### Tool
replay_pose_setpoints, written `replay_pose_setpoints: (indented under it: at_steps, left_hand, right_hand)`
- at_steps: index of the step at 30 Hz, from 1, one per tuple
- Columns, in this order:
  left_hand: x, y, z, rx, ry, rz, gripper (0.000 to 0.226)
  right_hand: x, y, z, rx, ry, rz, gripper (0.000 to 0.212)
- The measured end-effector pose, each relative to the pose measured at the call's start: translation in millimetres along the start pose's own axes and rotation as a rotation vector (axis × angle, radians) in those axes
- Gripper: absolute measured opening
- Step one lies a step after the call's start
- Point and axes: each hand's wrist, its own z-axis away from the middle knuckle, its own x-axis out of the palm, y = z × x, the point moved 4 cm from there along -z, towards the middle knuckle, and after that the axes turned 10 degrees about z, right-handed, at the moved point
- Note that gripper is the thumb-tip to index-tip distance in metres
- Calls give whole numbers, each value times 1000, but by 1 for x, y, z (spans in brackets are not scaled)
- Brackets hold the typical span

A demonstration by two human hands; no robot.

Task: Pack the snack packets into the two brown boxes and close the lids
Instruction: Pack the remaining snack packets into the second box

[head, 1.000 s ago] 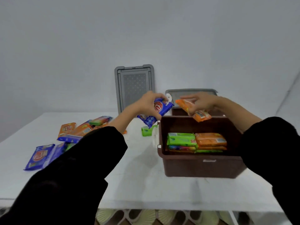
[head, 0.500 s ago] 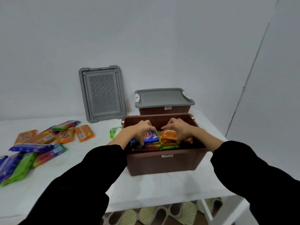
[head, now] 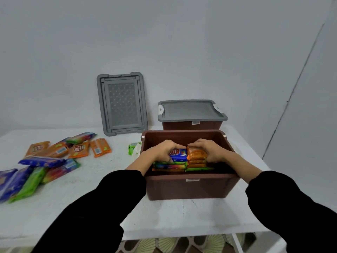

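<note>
Looking down into the open brown box [head: 189, 189], centre-right of the frame, we record both hands inside it.

Left hand [head: 161, 150]: fingers curled over the left end of a blue packet [head: 179, 155], gripping it on top of the left stack.

Right hand [head: 209, 149]: fingers curled over the orange packets [head: 197, 157] stacked at the right, holding them from above. The blue packet and the orange stack touch at the middle of the box.

Under the blue packet we see green and multicoloured packets [head: 170, 166] lying flat. This box has no lid on.

Behind it stands the second brown box [head: 191, 126] with a grey lid [head: 189, 110] on; we cannot tell whether the two boxes touch.

A loose grey lid [head: 122, 104] leans upright against the wall, centre-left of the frame.

Loose packets [head: 47, 161] in orange, blue and green lie scattered on the left part of the white table [head: 91, 198], well apart from the open box. One green packet [head: 134, 148] lies just beside that box's left wall.

Black sleeves [head: 102, 207] cover both arms at the bottom of the frame.
</note>
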Motion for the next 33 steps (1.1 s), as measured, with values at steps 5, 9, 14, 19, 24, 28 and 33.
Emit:
replay_pose_setpoints:
  at_steps: [5,9,14,19,24,28,33]
  left_hand:
    - [3,-3,-2,16,12,-34,75]
    - [-6,-7,3,44,42,51,65]
    - [-52,-24,33,51,353,200,40]
    - [-95,-69,94,-43,550,238,34]
    - [-114,-155,175,-315,706,179,36]
    - [-112,-216,233,-530,632,171,40]
    - [-100,-274,269,-618,374,215,62]
  right_hand:
    - [4,0,-5,28,2,26,67]
    - [-4,-5,-5,33,59,-109,56]
    - [-40,-36,-17,-22,251,-172,51]
    - [-70,-109,-55,-127,289,-168,50]
    - [-67,-196,-113,-215,231,-196,52]
    - [-50,-255,-158,-270,148,-176,54]
    - [-13,-291,-210,-209,24,-94,51]
